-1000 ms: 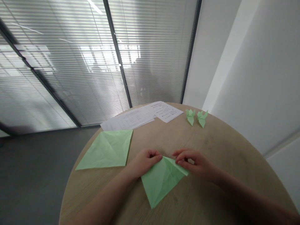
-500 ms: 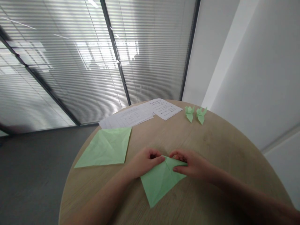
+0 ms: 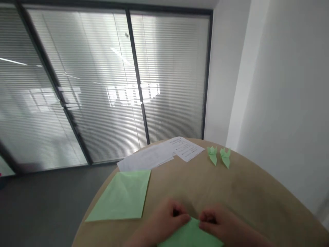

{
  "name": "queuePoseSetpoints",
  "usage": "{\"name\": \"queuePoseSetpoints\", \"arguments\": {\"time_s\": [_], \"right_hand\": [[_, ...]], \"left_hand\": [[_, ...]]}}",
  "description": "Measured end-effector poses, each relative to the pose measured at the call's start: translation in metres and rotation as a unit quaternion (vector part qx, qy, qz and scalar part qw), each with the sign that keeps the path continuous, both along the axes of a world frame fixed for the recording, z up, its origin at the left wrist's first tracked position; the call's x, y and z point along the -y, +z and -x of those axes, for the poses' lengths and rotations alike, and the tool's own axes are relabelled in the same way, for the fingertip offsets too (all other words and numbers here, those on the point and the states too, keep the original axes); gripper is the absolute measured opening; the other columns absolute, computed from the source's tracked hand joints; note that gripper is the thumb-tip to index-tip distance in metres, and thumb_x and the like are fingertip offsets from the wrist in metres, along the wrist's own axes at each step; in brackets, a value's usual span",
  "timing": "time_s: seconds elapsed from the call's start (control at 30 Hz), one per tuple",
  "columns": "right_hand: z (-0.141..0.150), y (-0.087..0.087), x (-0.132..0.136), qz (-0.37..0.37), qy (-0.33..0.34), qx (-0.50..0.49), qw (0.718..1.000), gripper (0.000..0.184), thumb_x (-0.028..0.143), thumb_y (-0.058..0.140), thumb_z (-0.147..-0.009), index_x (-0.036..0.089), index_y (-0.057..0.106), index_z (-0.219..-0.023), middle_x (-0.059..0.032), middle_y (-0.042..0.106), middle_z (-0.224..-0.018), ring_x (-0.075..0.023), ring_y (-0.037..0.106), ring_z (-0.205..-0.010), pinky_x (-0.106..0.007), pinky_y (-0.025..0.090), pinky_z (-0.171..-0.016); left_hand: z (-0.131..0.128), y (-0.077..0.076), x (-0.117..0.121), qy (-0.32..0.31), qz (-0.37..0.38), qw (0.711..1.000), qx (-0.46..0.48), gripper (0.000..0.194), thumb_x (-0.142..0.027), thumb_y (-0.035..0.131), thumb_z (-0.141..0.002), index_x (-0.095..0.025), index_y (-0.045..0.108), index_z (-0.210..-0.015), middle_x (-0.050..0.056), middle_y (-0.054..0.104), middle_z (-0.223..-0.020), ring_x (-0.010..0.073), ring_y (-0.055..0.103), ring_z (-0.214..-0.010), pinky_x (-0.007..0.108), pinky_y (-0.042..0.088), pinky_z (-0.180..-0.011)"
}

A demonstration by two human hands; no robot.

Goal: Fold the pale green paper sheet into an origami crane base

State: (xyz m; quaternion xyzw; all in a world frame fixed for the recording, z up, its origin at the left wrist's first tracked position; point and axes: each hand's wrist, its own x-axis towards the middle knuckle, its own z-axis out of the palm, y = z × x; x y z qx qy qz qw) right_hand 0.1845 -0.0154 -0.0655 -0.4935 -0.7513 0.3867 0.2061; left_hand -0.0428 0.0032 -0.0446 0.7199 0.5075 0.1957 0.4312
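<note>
Green paper (image 3: 192,236) sits pinched by left hand (image 3: 171,218) and right hand (image 3: 221,221), grips closed; apparently mid-fold, calling next for careful alignment.

Both hands (image 3: 168,219) pinch a green sheet (image 3: 192,236) at the table (image 3: 185,181), two small paper figures (image 3: 212,156) farther back.

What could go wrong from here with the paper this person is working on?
The left grip and right grip meet the upper edge of the green paper close together; a slip of either might skew or crumple it. Its lower part runs out of view, so a crooked fold could go unnoticed. The other green sheet lies near the left grip, one corner by the edge of the table; a nudge might push it over.
</note>
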Motion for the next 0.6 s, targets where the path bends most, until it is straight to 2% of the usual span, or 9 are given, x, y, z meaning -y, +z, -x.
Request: {"name": "queuePoseSetpoints", "arguments": {"time_s": [0.1, 0.23, 0.37, 0.5, 0.6], "right_hand": [[0.002, -0.002, 0.0, 0.022, -0.003, -0.008, 1.0, 0.014, 0.026, 0.061, -0.081, 0.015, 0.07, -0.078, 0.0019, 0.057, -0.064, -0.0077, 0.047, -0.061, -0.016, 0.03, -0.056], [-0.005, -0.004, -0.002, 0.039, -0.016, -0.013, 0.999, 0.016, 0.028, 0.062, -0.081, 0.014, 0.068, -0.075, 0.0023, 0.053, -0.06, -0.0072, 0.047, -0.058, -0.016, 0.028, -0.052], [-0.017, -0.001, -0.007, 0.085, -0.033, -0.055, 0.994, 0.018, 0.031, 0.06, -0.081, 0.014, 0.065, -0.076, 0.0006, 0.058, -0.063, -0.009, 0.054, -0.057, -0.016, 0.036, -0.054], [-0.024, 0.006, -0.01, 0.06, -0.017, -0.073, 0.995, 0.018, 0.03, 0.059, -0.08, 0.014, 0.066, -0.075, -0.0037, 0.068, -0.07, -0.0119, 0.061, -0.065, -0.019, 0.044, -0.062], [-0.027, 0.005, -0.014, 0.034, -0.009, -0.087, 0.996, 0.022, 0.032, 0.058, -0.081, 0.014, 0.07, -0.08, -0.0052, 0.071, -0.075, -0.0132, 0.063, -0.068, -0.021, 0.045, -0.065]], "left_hand": [[0.0, 0.001, 0.003, 0.016, -0.016, 1.0, -0.02, 0.02, -0.033, 0.065, -0.076, -0.017, 0.076, -0.072, -0.001, 0.059, -0.063, 0.0133, 0.048, -0.061, 0.024, 0.034, -0.057], [0.004, 0.005, 0.002, 0.026, -0.033, 0.999, -0.028, 0.023, -0.035, 0.064, -0.077, -0.017, 0.075, -0.07, -0.003, 0.053, -0.057, 0.0122, 0.043, -0.056, 0.024, 0.03, -0.054], [0.011, 0.008, -0.004, 0.029, -0.048, 0.998, -0.026, 0.026, -0.036, 0.062, -0.079, -0.015, 0.073, -0.067, -0.003, 0.046, -0.055, 0.0115, 0.038, -0.055, 0.024, 0.027, -0.053], [0.017, 0.01, -0.009, 0.018, -0.067, 0.997, -0.02, 0.027, -0.034, 0.06, -0.081, -0.014, 0.071, -0.066, -0.004, 0.044, -0.055, 0.0105, 0.036, -0.054, 0.024, 0.025, -0.052], [0.018, 0.013, -0.01, 0.02, -0.09, 0.995, -0.029, 0.026, -0.033, 0.058, -0.083, -0.015, 0.072, -0.07, -0.003, 0.052, -0.059, 0.0118, 0.044, -0.057, 0.024, 0.03, -0.055]]}}
